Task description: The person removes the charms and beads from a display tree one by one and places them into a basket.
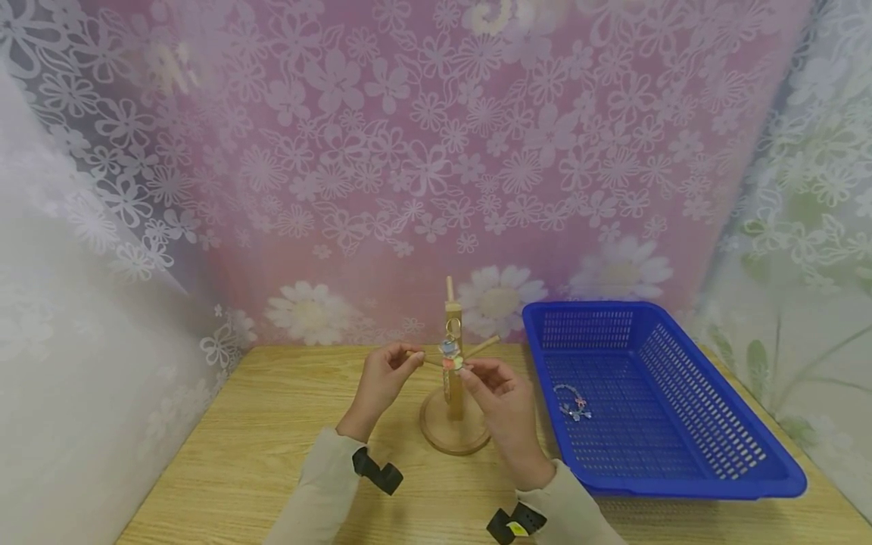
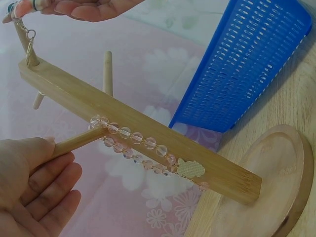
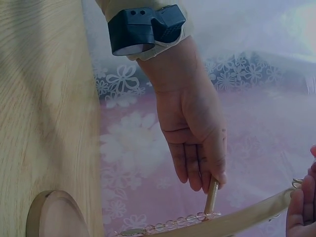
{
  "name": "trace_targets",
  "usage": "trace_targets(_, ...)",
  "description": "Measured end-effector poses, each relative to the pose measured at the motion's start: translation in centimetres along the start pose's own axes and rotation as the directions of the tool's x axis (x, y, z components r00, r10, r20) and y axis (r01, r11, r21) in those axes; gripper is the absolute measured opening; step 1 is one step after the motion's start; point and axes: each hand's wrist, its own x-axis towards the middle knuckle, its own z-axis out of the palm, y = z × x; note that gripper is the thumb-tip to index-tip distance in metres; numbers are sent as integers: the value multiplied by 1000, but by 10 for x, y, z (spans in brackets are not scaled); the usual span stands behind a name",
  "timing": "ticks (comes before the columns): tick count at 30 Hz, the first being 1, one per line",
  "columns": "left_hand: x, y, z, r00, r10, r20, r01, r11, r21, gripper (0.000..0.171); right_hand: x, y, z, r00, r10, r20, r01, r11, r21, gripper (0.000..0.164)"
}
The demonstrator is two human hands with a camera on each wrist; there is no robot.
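Observation:
A wooden stand (image 1: pixel 456 405) with several pegs rises from a round base. My left hand (image 1: pixel 383 377) pinches one side peg (image 2: pixel 79 140) between thumb and forefinger, the other fingers loosely bent. On that peg hangs a bracelet of clear pink beads (image 2: pixel 138 138) with a pale fish-shaped charm (image 2: pixel 190 168). My right hand (image 1: pixel 506 401) pinches the lower end of a colourful beaded strand (image 1: pixel 450 353) in front of the post. A gold clasp and chain (image 2: pixel 30 47) link this strand to an upper peg (image 2: pixel 25 42). The right fingers partly cover the strand.
To the right of the stand is a blue plastic basket (image 1: pixel 674 484) with perforated walls. A bead bracelet (image 1: pixel 574 403) with blue and pink charms lies inside it. Behind the wooden table (image 1: pixel 272 446) hangs a pink flowered curtain (image 1: pixel 422 174).

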Motion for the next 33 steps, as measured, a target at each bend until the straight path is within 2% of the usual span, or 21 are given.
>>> trace_targets(3,0,0,0,1000,-1,0,1,1000,4,21,0,-2,-1,1000,0,7,0,1000,8,16)
trace_targets(4,2,-6,0,1000,2,0,-2,1000,4,22,0,-3,-1,1000,0,8,0,1000,12,16)
trace_targets(13,2,-5,0,1000,2,5,-2,1000,9,27,-1,-8,-5,1000,0,21,0,1000,-7,14)
trace_targets(26,0,-3,1,1000,-10,-4,10,1000,4,18,-4,-12,-7,1000,-29,11,28,999,23,16)
trace_targets(33,0,-4,1,1000,-12,-7,12,1000,-4,19,-6,-16,-10,999,-48,20,48,999,9,14)
